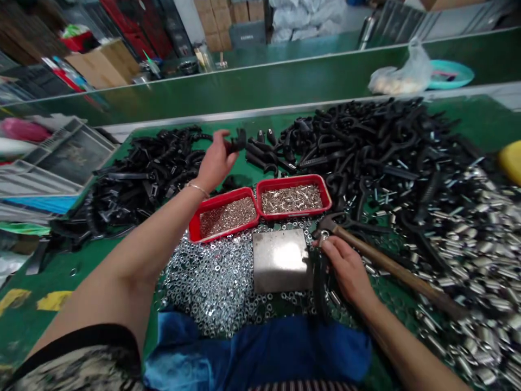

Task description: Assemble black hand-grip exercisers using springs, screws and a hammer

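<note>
My left hand (217, 160) is stretched out over the far part of the bench, its fingers closed on a black plastic part (240, 140). Beside the steel block (280, 262), my right hand (349, 269) pinches a black curved plastic handle (320, 285) that hangs downward. A small silver metal piece (324, 237) shows at the fingertips of that hand. Just behind it lies a hammer (399, 266), its wooden shaft running to the right. Two red trays, the left one (223, 234) and the right one (294, 215), hold small metal pins and stand between my hands.
Loose nuts (215, 282) surround the steel block. Black plastic parts are heaped at left (138, 174) and right (366, 136). Silver cylinders (480, 260) cover the right side. Grey crates (69, 152) stand at far left. A plastic bag (402, 79) rests on the back ledge.
</note>
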The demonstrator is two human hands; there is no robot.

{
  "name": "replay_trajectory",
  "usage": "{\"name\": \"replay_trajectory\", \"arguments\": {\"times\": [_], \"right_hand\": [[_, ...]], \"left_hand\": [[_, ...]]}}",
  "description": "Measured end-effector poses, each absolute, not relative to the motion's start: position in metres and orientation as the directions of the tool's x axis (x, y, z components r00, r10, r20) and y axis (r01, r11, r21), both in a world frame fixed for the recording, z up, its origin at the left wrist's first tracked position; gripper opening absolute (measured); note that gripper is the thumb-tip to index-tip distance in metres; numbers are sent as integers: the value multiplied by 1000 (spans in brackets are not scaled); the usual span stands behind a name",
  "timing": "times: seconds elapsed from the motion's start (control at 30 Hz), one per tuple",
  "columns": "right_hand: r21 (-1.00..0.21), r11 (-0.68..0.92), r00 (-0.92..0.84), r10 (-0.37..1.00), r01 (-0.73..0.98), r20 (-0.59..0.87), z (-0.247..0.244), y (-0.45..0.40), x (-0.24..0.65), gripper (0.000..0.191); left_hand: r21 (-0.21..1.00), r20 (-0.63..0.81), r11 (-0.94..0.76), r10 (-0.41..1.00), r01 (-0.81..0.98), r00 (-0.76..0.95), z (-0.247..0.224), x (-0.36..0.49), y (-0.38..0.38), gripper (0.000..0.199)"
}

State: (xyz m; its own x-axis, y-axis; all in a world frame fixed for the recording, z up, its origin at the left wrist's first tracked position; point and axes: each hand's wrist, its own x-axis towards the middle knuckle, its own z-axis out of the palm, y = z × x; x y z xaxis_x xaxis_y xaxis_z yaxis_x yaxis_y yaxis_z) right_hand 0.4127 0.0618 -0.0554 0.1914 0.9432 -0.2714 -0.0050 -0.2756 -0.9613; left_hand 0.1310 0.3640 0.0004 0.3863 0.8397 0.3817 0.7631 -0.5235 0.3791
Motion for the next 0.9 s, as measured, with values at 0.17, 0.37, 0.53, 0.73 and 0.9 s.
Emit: {"name": "replay_trajectory", "arguments": {"times": [0.17, 0.37, 0.53, 0.73, 0.9], "right_hand": [[-919, -66, 143, 990, 390, -11, -47, 61, 403, 34], [-798, 134, -35, 989, 587, 140, -34, 48, 388, 29], [-737, 169, -126, 986, 655, 113, -20, 31, 385, 27], [-683, 215, -194, 975, 698, 109, -15, 28, 388, 24], [-702, 287, -271, 953, 652, 138, -17, 30, 393, 21]], "left_hand": [[942, 87, -157, 968, 298, 236, 16, 165, 199, 28], [949, -307, 314, 887, 36, 346, -15, 199, 56, 47], [946, -322, 313, 874, 86, 365, -21, 200, 36, 58], [961, -276, 243, 884, 134, 378, -21, 201, 31, 52], [960, -257, 170, 852, 223, 457, -19, 200, 37, 53]]}}
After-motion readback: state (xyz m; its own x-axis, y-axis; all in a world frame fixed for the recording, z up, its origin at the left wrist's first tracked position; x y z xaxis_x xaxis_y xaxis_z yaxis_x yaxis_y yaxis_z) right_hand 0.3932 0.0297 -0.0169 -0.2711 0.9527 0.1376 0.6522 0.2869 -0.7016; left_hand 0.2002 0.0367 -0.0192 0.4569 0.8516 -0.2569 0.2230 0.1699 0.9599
